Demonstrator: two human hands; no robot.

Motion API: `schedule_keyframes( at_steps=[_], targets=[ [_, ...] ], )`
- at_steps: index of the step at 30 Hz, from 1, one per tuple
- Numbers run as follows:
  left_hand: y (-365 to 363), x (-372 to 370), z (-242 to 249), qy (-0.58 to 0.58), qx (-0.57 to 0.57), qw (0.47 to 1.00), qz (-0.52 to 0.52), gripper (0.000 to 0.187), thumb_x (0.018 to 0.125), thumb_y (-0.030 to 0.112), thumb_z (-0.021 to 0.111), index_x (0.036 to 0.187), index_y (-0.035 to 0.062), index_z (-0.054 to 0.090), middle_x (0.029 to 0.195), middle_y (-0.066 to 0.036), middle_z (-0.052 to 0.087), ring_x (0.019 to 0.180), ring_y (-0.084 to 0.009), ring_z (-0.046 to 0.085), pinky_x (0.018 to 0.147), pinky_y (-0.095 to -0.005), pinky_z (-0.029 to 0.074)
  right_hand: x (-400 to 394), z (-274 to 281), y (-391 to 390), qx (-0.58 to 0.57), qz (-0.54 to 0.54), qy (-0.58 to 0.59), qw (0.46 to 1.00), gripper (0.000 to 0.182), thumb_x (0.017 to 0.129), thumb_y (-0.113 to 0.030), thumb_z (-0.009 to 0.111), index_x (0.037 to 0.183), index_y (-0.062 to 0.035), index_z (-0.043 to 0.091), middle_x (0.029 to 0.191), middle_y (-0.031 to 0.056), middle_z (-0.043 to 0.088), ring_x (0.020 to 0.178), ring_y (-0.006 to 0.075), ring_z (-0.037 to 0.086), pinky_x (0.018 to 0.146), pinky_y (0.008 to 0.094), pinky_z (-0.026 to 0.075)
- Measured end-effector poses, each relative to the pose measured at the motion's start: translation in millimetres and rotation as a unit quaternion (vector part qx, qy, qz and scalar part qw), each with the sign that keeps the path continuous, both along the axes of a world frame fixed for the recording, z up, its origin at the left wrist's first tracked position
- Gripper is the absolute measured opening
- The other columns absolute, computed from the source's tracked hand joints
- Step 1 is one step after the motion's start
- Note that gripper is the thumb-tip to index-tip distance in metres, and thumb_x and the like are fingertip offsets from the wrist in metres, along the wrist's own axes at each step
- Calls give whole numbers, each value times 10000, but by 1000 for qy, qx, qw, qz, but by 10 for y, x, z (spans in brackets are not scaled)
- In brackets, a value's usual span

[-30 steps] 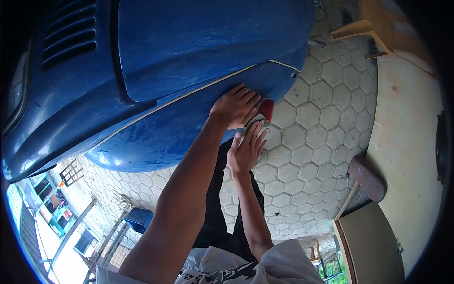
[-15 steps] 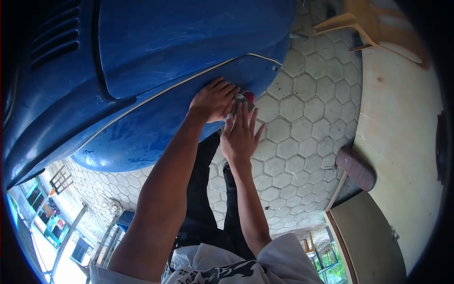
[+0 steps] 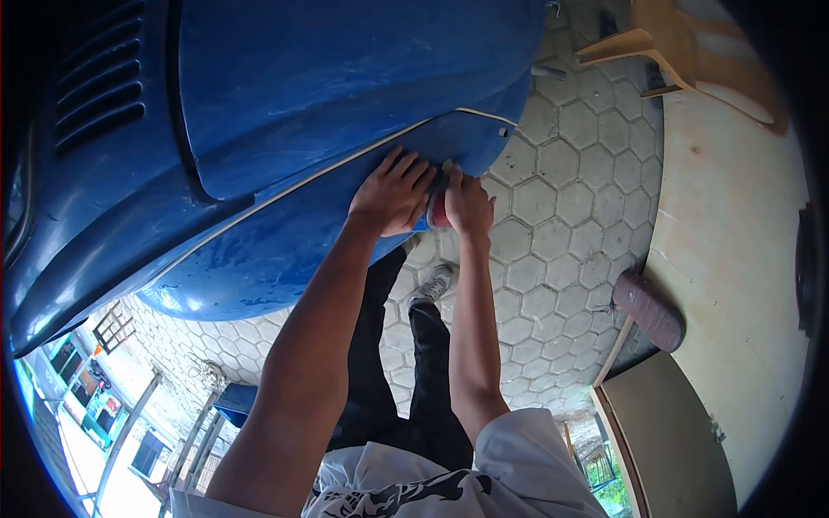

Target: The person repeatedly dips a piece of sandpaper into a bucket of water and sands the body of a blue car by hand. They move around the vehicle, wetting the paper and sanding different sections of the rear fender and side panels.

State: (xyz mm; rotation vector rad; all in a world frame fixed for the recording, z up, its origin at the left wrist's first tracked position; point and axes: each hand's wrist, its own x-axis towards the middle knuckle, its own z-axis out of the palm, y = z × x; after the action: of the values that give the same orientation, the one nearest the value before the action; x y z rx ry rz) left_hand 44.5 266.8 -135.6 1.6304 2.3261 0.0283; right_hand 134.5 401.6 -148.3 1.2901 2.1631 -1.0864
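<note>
My left hand [image 3: 394, 192] lies on the blue car body [image 3: 311, 207], its fingers spread on the panel below a pale trim strip [image 3: 345, 161]. Just right of it is a red taillight [image 3: 439, 210] with a dark rim, at the panel's edge. My right hand [image 3: 466, 204] is at the light, its fingers bent over the top and right side. The fingertips partly hide a small greyish piece [image 3: 447, 166]; whether they grip it or the light is hard to see.
Hexagonal paving [image 3: 553, 233] runs below the car. A wooden chair [image 3: 643, 43] stands at the upper right beside a pale wall [image 3: 725, 259]. A brown padded piece [image 3: 649, 311] and a panel [image 3: 673, 432] are at the right. My shoe [image 3: 434, 283] is below the hands.
My right hand has gone from flat with spread fingers to curled over the red light, slightly up and right. My left hand has barely moved. More of my shoes shows.
</note>
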Motion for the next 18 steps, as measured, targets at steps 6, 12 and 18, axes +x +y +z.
schedule_keyframes(
  at_steps=[6, 12, 18],
  targets=[
    [17, -11, -74, -3, 27, 1000, -6, 445, 943, 293, 494, 1326, 88, 590, 1303, -97, 578, 1312, -274, 457, 1185, -474, 265, 486, -293, -175, 84, -92, 286, 950, 390, 998, -320, 460, 1206, -66, 671, 1179, 153, 695, 1133, 336, 635, 1036, 414, 440],
    [6, 10, -37, -10, 15, 1000, -4, 442, 947, 288, 494, 1330, 86, 581, 1292, -101, 587, 1308, -269, 462, 1183, -469, 272, 521, -985, 48, -257, -341, 242, 871, 436, 1025, -359, 494, 1226, -3, 647, 1111, 70, 690, 979, 167, 634, 934, 314, 468],
    [11, 1, -34, 3, 15, 1000, -16, 439, 948, 270, 485, 1341, 95, 573, 1303, -98, 588, 1301, -265, 474, 1179, -474, 280, 770, -944, -666, -301, -499, 315, 749, 574, 1072, -434, 348, 1493, -48, 406, 1531, 121, 403, 1380, 213, 432, 1134, 353, 337]
  ],
)
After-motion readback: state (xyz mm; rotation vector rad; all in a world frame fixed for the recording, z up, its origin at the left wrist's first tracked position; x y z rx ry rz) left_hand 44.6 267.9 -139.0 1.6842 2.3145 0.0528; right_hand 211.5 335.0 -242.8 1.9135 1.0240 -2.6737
